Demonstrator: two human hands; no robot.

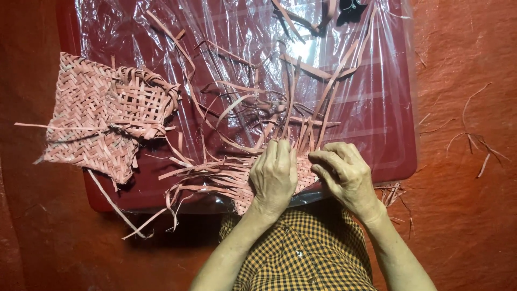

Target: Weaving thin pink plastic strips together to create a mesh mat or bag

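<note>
A half-woven mat of pale strips (229, 180) lies at the near edge of a red lid (401, 134) covered with clear plastic sheet (242, 37). My left hand (274, 175) presses flat on the woven part, fingers together. My right hand (344, 172) is beside it, its fingers curled and pinching strips at the mat's right edge. Loose strip ends (293, 102) fan up and away from the weave toward the far side.
Two finished woven pieces (102, 116) lie stacked at the lid's left edge. Stray strips (474, 140) lie on the orange floor at right. A dark object (350, 8) sits at the far edge. My checked garment (301, 253) is at the bottom.
</note>
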